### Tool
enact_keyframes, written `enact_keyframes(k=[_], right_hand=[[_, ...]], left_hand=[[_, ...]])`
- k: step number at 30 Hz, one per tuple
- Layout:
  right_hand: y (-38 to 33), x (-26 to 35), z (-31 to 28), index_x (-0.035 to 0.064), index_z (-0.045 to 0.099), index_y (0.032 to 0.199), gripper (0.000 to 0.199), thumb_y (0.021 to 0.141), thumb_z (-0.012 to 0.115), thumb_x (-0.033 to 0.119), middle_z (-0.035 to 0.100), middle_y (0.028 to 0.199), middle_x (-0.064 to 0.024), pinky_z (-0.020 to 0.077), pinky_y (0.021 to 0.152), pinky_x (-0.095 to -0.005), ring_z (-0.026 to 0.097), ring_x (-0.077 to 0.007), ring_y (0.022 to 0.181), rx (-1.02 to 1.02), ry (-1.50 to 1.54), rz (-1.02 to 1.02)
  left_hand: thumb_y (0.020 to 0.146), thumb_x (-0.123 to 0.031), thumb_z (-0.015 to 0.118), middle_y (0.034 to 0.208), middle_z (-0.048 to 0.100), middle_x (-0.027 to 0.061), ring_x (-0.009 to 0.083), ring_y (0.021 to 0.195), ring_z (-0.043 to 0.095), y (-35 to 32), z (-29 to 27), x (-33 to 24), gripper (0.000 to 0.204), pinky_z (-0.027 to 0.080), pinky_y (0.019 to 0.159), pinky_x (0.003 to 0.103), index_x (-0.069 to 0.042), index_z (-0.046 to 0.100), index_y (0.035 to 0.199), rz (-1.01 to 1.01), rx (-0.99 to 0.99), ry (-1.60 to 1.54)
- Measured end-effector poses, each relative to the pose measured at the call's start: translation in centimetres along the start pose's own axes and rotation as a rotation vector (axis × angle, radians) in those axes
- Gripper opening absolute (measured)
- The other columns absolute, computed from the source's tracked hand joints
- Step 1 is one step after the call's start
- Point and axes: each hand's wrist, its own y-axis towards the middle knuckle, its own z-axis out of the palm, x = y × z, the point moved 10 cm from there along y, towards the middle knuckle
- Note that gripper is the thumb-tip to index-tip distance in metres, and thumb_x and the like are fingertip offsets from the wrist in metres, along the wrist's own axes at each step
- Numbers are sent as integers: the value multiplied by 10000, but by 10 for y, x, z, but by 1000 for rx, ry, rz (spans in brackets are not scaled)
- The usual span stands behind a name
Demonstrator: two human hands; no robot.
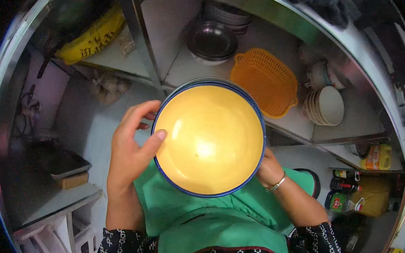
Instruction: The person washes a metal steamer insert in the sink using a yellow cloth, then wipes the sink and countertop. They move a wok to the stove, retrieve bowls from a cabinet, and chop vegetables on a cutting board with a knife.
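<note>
Wide pale shelving with grey metal edging (356,120) spans the far side; pale grey floor (99,135) leaves open room left of you. Over your green cloth apron (231,231), you've got the round yellow blue-rimmed bowl (209,137), far edge just beside the orange openwork plastic basket (269,81) in view. Left hand (131,144) grips its left rim, thumb inside; right hand (271,169) at lower right, fingers hidden, can't tell grip.

A metal rim (25,24) curves round the view, catching bright light. Within it, a pale shelf (267,29) is split by a dark upright post (141,38). Pinkish wall (47,105) shows left, above a low grey stand (51,205). The floor (99,130) is pale, the corners dim.
</note>
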Motion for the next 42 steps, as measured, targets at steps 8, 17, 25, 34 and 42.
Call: enact_keyframes(k=[8, 17, 25, 34, 42], right_hand=[[-25, -54, 37, 38, 507, 1176, 376, 882, 570, 263, 624, 961, -62, 512, 586, -254, 608, -132, 744, 134, -98, 171], [-17, -78, 37, 37, 419, 1252, 479, 885, 539, 319, 617, 1004, -106, 546, 566, -302, 637, -188, 784, 183, -127, 155], [-24, -83, 36, 14, 407, 1258, 482, 834, 544, 199, 617, 1018, -125, 548, 546, -305, 639, -208, 790, 117, -80, 255], [-16, -88, 16, 29, 381, 1279, 535, 795, 557, 176, 607, 1025, -128, 554, 563, -338, 633, -216, 789, 33, -24, 271], [-21, -99, 8, 16, 407, 1245, 496, 796, 559, 164, 588, 1067, -132, 560, 587, -338, 628, -229, 838, -14, 62, 219]], left_hand=[[671, -86, 678, 980, 583, 136, 305, 901, 563, -1, 48, 22, 388, 459, 776, 357, -38, 572, 1041, 95, 291, 419], [767, -130, 630, 839, 588, 159, 328, 741, 580, -1, 62, 52, 191, 452, 668, 387, -39, 544, 911, -99, 360, 327], [837, -192, 588, 731, 578, 147, 240, 673, 572, 19, 34, 54, 206, 441, 621, 338, -4, 509, 867, -142, 246, 219], [835, -256, 537, 964, 578, 285, 450, 925, 541, 177, 152, 27, 321, 443, 768, 464, 14, 524, 1009, 71, 59, 209], [838, -290, 535, 1145, 539, 259, 381, 1034, 548, 211, 230, 80, 478, 450, 875, 438, 14, 467, 1200, 54, 255, 611]])
